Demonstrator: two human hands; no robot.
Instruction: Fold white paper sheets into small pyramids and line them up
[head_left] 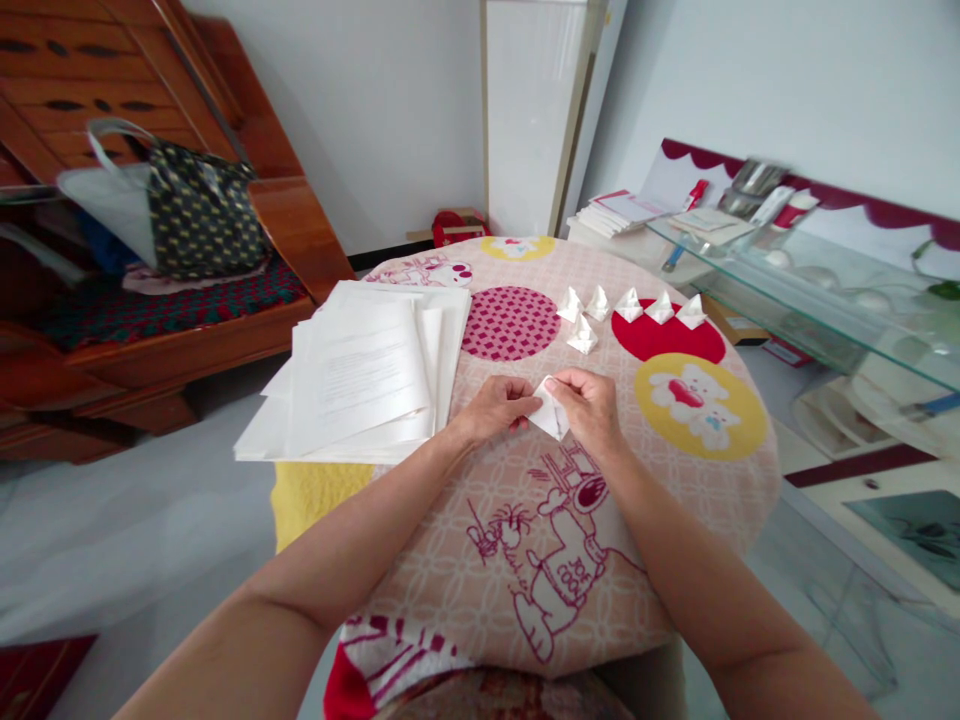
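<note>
we pinched the folded paper (550, 414) directly between our left hand (496, 407) and right hand (594, 405), its longer axis pointing roughly toward us.

the right hand (592, 405) covers one corner of the folded paper (550, 412), and some fingers of the left hand (499, 405) curl out of sight. both forearms are cut off by the bottom edge. print on the top sheet (364, 370) is too small to read; the sheets beneath are mostly covered. the tabletop's rim partly hides a red object (452, 230) behind it. the wooden bench (289, 230) runs out of frame at left, the glass shelf (847, 285) at right. the dotted bag (202, 210) is blurred, its contents hidden.
</note>
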